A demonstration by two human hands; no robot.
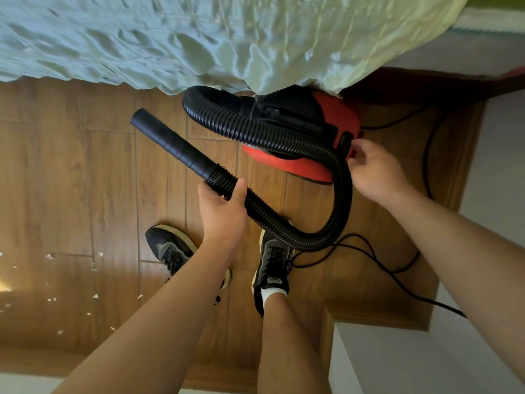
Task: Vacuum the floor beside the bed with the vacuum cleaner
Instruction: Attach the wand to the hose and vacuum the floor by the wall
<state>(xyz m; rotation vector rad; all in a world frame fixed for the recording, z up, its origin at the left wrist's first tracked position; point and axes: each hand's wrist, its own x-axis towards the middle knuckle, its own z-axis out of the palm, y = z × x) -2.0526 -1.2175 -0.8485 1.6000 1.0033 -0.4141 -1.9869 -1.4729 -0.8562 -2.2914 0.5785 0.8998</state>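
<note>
The red and black vacuum cleaner [332, 115] stands on the wooden floor [85, 172], partly under the overhanging bed sheet [199, 38]. Its black ribbed hose [335, 194] loops from the top of the body round to a smooth black nozzle tube [173, 143] that points up-left. My left hand [224, 211] grips the hose just behind the nozzle tube. My right hand [372, 172] reaches to the rear of the body, fingertips touching the red shell beside a black switch [347, 139]. Small white scraps [96, 265] lie scattered on the floor at the lower left.
A black power cord [383, 268] trails over the floor on the right and runs off towards the lower right. My two shoes [272, 265] stand below the hose. A white wall or unit [397, 359] closes off the lower right, with a wooden skirting along it.
</note>
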